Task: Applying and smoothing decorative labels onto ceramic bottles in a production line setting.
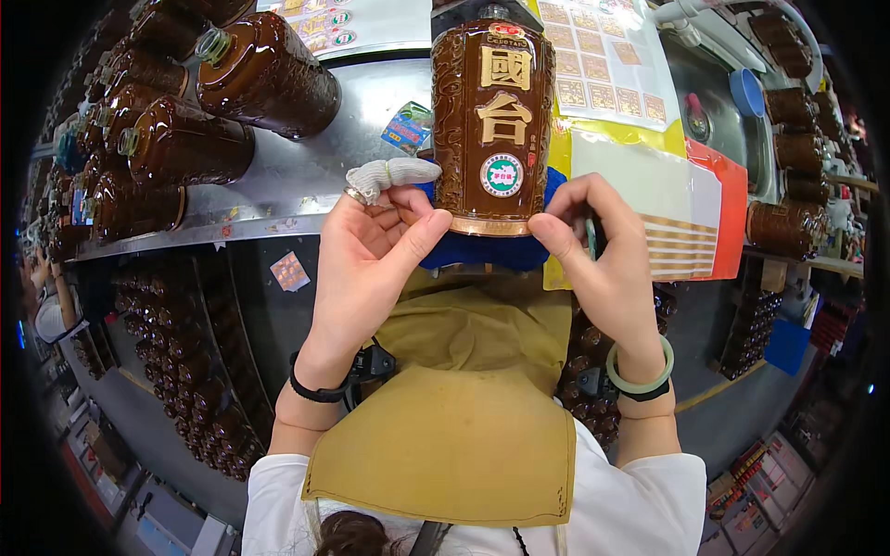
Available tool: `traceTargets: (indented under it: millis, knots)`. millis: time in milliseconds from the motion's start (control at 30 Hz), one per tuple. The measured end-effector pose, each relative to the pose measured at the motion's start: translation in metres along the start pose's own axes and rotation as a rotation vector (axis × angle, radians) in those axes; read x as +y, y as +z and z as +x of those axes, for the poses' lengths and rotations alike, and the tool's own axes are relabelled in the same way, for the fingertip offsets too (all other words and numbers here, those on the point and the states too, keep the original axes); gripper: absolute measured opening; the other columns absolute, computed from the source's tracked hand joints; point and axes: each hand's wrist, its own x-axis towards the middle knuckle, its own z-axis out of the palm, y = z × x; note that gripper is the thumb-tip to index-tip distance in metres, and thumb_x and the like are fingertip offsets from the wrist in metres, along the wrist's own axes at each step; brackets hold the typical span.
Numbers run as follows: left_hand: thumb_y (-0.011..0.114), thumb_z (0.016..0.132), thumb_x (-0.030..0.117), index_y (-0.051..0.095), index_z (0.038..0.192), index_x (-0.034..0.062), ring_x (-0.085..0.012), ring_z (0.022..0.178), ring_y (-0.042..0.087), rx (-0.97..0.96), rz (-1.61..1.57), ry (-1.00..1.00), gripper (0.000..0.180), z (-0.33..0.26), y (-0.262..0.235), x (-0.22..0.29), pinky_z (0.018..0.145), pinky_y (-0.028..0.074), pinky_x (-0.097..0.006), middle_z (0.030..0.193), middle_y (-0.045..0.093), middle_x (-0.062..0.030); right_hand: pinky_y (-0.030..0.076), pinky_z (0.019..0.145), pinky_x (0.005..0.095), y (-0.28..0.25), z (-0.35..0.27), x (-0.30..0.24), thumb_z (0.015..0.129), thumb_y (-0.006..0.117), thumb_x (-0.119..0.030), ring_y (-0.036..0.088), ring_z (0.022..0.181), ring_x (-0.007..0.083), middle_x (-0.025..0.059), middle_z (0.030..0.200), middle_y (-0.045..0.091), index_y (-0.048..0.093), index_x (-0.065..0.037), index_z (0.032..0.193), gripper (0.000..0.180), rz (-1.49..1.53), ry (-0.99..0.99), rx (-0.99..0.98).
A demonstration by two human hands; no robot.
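A glossy brown bottle [454, 120] with raised gold characters and a round green-and-white sticker [502, 175] lies in front of me on a blue cloth [482, 252], its base toward me. A shiny gold strip [491, 226] runs across the bottle's lower edge. My left hand [375, 246], with whitish fabric covers on some fingers, pinches the strip's left end between thumb and fingertips. At the other end, my right hand [603, 246] has its thumb pressed on the strip, index finger curled close. Part of that hand's inner fingers is hidden.
More brown bottles [269, 88] lie on the metal bench [371, 83] at left. To the right are sheets of gold stickers [603, 56] and a sheet with gold strips [681, 246] on a red-edged board [732, 213]. A blue cup [746, 93] stands beyond.
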Motion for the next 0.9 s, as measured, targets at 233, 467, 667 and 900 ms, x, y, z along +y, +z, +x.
traceTargets:
  millis: [233, 467, 667, 900]
  knots:
    - [0.073, 0.093, -0.002, 0.056, 0.127, 0.0012, -0.0074, 0.096, 0.059, -0.016, -0.05, -0.004, 0.039, 0.0, 0.0, 0.002, 0.09, 0.05, -0.024, 0.102, 0.057, 0.0005, 0.047, 0.092, 0.0301, -0.013, -0.003, -0.003, 0.103, 0.058, -0.009, 0.057, 0.1, 0.0145, 0.0069, 0.105, 0.063, 0.058, 0.003, 0.119, 0.02, 0.2, -0.008, 0.276]
    - [0.073, 0.093, -0.003, 0.056, 0.128, 0.0018, -0.0073, 0.096, 0.059, 0.01, -0.057, -0.026, 0.039, 0.001, 0.001, -0.001, 0.091, 0.05, -0.024, 0.102, 0.057, 0.0007, 0.051, 0.076, 0.0364, 0.019, -0.006, -0.025, 0.086, 0.071, 0.004, 0.064, 0.084, 0.0312, 0.0158, 0.092, 0.063, 0.067, 0.001, 0.104, 0.019, -0.011, -0.276, 0.128]
    - [0.073, 0.093, -0.003, 0.055, 0.127, 0.0017, -0.0073, 0.096, 0.058, -0.005, -0.053, -0.032, 0.039, 0.001, -0.001, 0.0, 0.091, 0.05, -0.024, 0.102, 0.056, 0.0006, 0.05, 0.077, 0.0387, -0.001, -0.012, -0.006, 0.089, 0.067, 0.002, 0.064, 0.085, 0.0335, 0.0164, 0.091, 0.063, 0.066, 0.002, 0.102, 0.013, -0.307, -0.169, 0.304]
    - [0.073, 0.093, -0.001, 0.055, 0.125, 0.0005, -0.008, 0.095, 0.06, -0.013, -0.069, -0.044, 0.036, 0.002, -0.003, -0.001, 0.088, 0.052, -0.024, 0.103, 0.057, -0.0006, 0.043, 0.085, 0.0248, -0.006, -0.015, -0.011, 0.102, 0.053, 0.002, 0.055, 0.093, 0.0115, 0.004, 0.102, 0.059, 0.065, 0.003, 0.108, 0.014, 0.101, -0.033, 0.226]
